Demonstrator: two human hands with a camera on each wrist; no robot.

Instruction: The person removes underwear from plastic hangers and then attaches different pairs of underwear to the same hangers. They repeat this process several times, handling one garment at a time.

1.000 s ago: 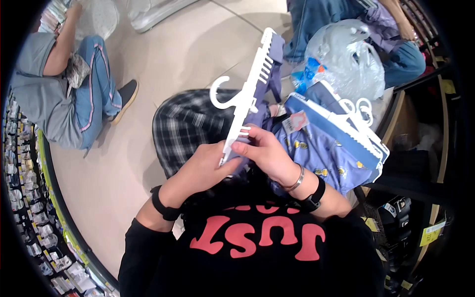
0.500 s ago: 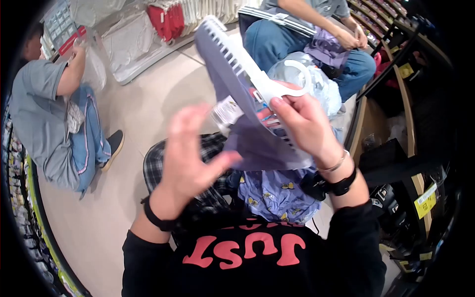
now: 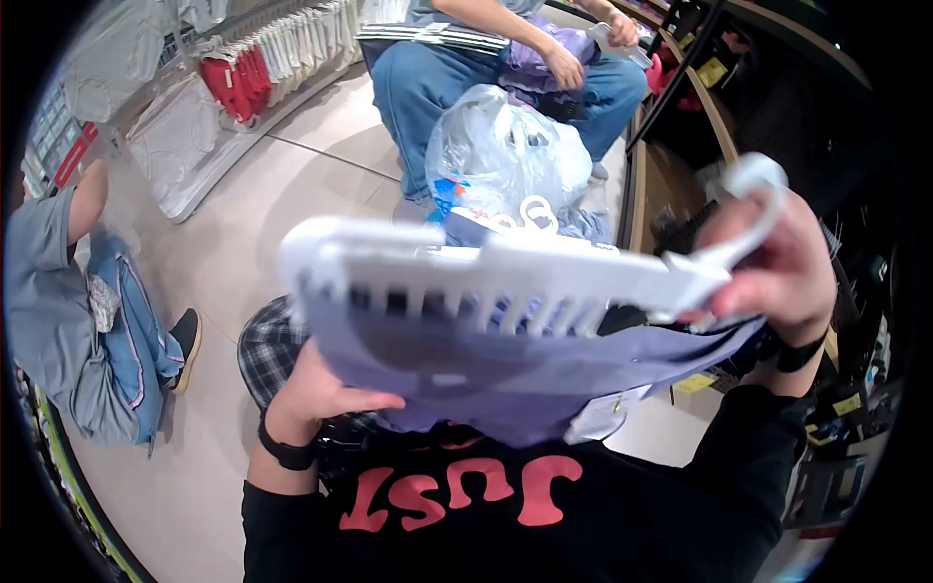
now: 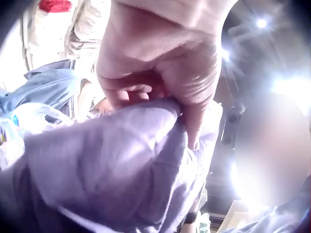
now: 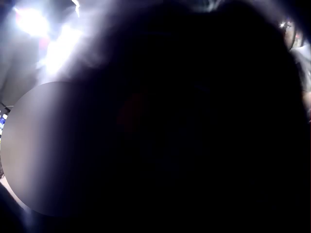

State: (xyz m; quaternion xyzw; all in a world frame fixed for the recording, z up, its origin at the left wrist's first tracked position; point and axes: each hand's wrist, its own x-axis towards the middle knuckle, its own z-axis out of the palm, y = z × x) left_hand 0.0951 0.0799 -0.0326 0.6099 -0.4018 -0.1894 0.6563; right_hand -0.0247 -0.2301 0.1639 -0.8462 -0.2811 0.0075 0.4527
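A white plastic hanger [image 3: 544, 272] with a lavender garment [image 3: 505, 374] on it lies crosswise in front of my chest in the head view, blurred by motion. My right hand [image 3: 777, 257] grips the hanger at its hook end, on the right. At the other end my left hand [image 3: 321, 389] holds the garment, its thumb in sight and its fingers hidden behind the cloth. In the left wrist view that hand [image 4: 163, 63] has the lavender cloth [image 4: 116, 160] between thumb and curled fingers. A white tag [image 3: 607, 413] hangs from the garment's lower edge. Darkness covers most of the right wrist view.
A translucent plastic bag [image 3: 505, 146] stands on the floor ahead, with white hanger hooks [image 3: 537, 214] before it. Behind it sits a person in jeans [image 3: 413, 97]; another person [image 3: 73, 321] sits at left. Shelving [image 3: 714, 107] runs along the right, a rack [image 3: 282, 63] at the back.
The hanger and garment have swung from upright to crosswise before my chest. My right hand moved out right with the hook; my left hand, free half a second ago, now holds the garment.
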